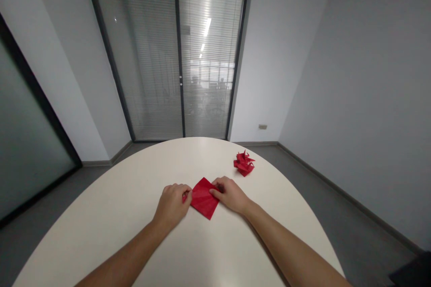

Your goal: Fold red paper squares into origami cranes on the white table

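A red sheet of folding paper (204, 202) lies between my hands near the middle of the table, one corner pointing away from me and one toward me. Its surface shows faint creases. My left hand (174, 202) pinches the paper's left corner, fingers curled, and a bit of red shows between thumb and forefinger. On the other side, my right hand (230, 195) grips the right corner, its thumb on top and the fingers behind. The parts of both corners inside my fingers are hidden.
A small pile of folded red paper figures (244, 163) sits beyond my right hand, close to the edge of the round cream table (134, 188). Past the table stand glass doors with blinds (151, 63). A dark object (412, 271) shows at the lower right.
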`<state>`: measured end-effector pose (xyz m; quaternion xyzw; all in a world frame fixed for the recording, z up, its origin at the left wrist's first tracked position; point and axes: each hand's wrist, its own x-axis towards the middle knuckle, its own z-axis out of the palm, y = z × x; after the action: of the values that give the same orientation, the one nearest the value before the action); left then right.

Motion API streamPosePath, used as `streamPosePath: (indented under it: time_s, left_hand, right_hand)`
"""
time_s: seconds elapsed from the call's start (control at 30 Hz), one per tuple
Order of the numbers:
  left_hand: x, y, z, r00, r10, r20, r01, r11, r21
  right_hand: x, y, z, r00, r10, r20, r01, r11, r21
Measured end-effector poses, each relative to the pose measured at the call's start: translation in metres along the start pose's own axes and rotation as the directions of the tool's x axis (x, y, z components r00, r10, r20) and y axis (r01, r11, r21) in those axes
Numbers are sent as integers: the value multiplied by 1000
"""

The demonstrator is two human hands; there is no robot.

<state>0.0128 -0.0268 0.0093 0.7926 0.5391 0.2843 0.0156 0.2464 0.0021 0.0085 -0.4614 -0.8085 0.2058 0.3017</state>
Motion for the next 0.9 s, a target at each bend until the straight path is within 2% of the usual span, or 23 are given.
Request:
streamPosePath:
  time_s: [0.17, 0.37, 0.43, 0.53, 0.67, 0.9]
  left_hand:
    - [-2, -4, 4, 998, 56, -6, -56, 996, -66]
    - [-1, -6, 7, 999, -40, 26, 42, 992, -119]
    - [0, -6, 6, 999, -38, 15, 40, 993, -111]
    - [0, -3, 2, 999, 36, -8, -37, 996, -78]
    - [-2, 4, -6, 983, 166, 81, -162, 986, -48]
    - [-4, 10, -11, 956, 253, 149, -261, 965, 31]
  right_hand:
    - [0, 0, 0, 999, -45, -6, 45, 997, -58]
    - [0, -1, 0, 997, -71, 2, 71, 996, -46]
    - [-1, -2, -1, 996, -93, 15, 94, 994, -61]
    - [-1, -4, -3, 992, -126, 34, 128, 986, -104]
    - [-2, -8, -5, 985, -165, 44, 169, 979, -115]
    - [-2, -10, -6, 955, -288, 68, 294, 948, -125]
